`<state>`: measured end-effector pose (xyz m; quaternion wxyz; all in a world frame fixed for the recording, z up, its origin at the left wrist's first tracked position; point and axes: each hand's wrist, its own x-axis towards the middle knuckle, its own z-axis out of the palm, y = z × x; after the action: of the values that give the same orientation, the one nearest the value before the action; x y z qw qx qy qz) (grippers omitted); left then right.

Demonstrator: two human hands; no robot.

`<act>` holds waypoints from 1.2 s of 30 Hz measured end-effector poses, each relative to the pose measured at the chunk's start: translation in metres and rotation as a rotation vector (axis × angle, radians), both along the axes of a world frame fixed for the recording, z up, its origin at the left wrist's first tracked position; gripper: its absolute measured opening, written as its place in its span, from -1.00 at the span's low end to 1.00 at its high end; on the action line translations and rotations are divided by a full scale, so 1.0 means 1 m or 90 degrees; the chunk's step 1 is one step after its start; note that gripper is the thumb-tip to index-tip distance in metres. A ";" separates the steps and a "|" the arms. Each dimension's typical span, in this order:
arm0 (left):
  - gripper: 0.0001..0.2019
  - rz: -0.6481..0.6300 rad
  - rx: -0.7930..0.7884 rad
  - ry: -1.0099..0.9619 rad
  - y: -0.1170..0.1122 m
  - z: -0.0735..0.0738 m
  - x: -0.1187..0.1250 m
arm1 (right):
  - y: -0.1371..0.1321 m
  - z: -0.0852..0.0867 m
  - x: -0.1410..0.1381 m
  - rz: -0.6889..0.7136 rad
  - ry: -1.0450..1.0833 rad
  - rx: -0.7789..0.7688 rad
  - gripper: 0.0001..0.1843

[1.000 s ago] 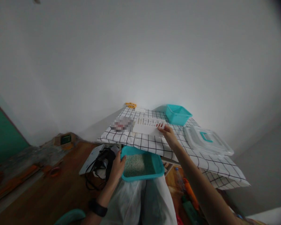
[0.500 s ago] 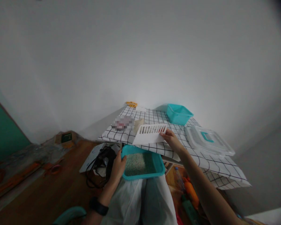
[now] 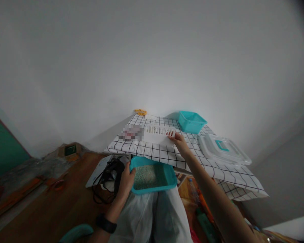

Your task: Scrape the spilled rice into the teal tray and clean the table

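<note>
Fingers of the left hand point(image 3: 127, 177) clasp the teal tray point(image 3: 154, 191), apparently steadying it; those of the right hand point(image 3: 179, 141) pinch the slotted white plate point(image 3: 154, 137) by one end, leaving most slots uncovered.

Black corded bundle point(image 3: 118, 170) and brown box point(image 3: 61, 152) leftward, green object point(image 3: 205, 225) low right, pale wall point(image 3: 152, 60) behind.
</note>
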<state>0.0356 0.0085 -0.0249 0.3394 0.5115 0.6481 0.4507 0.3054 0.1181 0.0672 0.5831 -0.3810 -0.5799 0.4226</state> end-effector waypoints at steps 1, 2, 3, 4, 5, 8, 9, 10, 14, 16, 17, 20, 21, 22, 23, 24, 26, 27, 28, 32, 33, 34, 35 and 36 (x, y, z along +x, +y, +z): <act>-0.56 0.001 -0.002 0.001 0.000 0.000 0.000 | 0.001 -0.001 -0.002 0.000 -0.005 0.000 -0.69; -0.56 0.004 -0.004 0.001 0.000 -0.001 0.000 | 0.000 -0.002 -0.004 0.002 -0.010 0.001 -0.69; -0.55 0.007 -0.005 0.002 0.000 -0.001 0.000 | 0.000 -0.003 -0.004 0.006 -0.014 0.003 -0.68; -0.54 0.011 -0.005 0.002 0.000 -0.002 0.000 | -0.002 -0.004 -0.004 0.011 -0.016 0.004 -0.68; -0.53 0.012 -0.005 0.002 0.000 -0.003 0.000 | -0.004 -0.005 -0.003 0.018 -0.019 0.006 -0.67; -0.53 0.006 -0.001 0.002 0.001 -0.004 -0.001 | -0.011 -0.006 0.003 0.045 -0.027 0.006 -0.66; -0.54 0.002 0.000 0.002 0.000 -0.005 -0.001 | -0.014 -0.006 0.006 0.055 -0.031 0.003 -0.67; -0.54 -0.002 0.002 0.002 0.000 -0.004 -0.001 | -0.018 -0.006 0.009 0.066 -0.035 0.000 -0.67; -0.58 -0.001 0.006 0.010 0.000 -0.002 0.002 | -0.030 -0.004 0.019 0.086 -0.043 -0.009 -0.72; -0.60 0.002 0.007 0.014 0.000 -0.001 0.004 | -0.033 -0.003 0.022 0.082 -0.038 -0.007 -0.73; -0.61 0.003 0.008 0.015 0.000 0.000 0.005 | -0.033 -0.002 0.022 0.079 -0.035 -0.006 -0.72; -0.62 0.007 0.006 0.020 0.001 0.001 0.006 | -0.027 0.002 0.018 0.070 -0.019 0.002 -0.68; -0.62 0.006 0.005 0.022 0.001 0.000 0.006 | -0.023 0.002 0.014 0.067 -0.015 0.005 -0.68; -0.62 0.005 0.004 0.023 0.001 0.000 0.005 | -0.019 0.003 0.009 0.065 -0.012 0.007 -0.68; -0.62 0.003 0.003 0.025 0.001 0.000 0.005 | -0.016 0.003 0.003 0.062 -0.010 0.009 -0.69; -0.61 0.001 0.002 0.027 0.001 0.000 0.004 | -0.012 0.003 -0.003 0.061 -0.011 0.010 -0.70; -0.60 -0.002 0.000 0.031 0.000 -0.001 0.003 | -0.006 0.001 -0.015 0.063 -0.014 0.010 -0.71; -0.60 -0.002 -0.001 0.032 0.000 -0.001 0.003 | -0.004 0.000 -0.019 0.068 -0.017 0.009 -0.71; -0.60 -0.002 -0.001 0.033 0.000 -0.002 0.003 | -0.003 -0.001 -0.023 0.073 -0.019 0.009 -0.71; -0.63 0.011 -0.003 0.032 0.000 -0.006 0.002 | -0.007 -0.008 -0.018 0.096 -0.020 0.005 -0.71; -0.64 0.015 -0.004 0.031 0.001 -0.007 0.002 | -0.010 -0.009 -0.012 0.099 -0.020 0.004 -0.71; -0.64 0.019 -0.005 0.030 0.001 -0.008 0.002 | -0.013 -0.009 -0.006 0.102 -0.021 0.001 -0.71; -0.65 0.021 -0.005 0.028 0.002 -0.009 0.002 | -0.016 -0.009 0.001 0.106 -0.024 -0.002 -0.72; -0.66 0.021 -0.003 0.027 0.002 -0.009 0.002 | -0.019 -0.008 0.007 0.111 -0.026 -0.007 -0.72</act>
<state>0.0375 0.0109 -0.0341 0.3193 0.5091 0.6648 0.4437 0.3123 0.0989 0.0594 0.5300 -0.3412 -0.6203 0.4668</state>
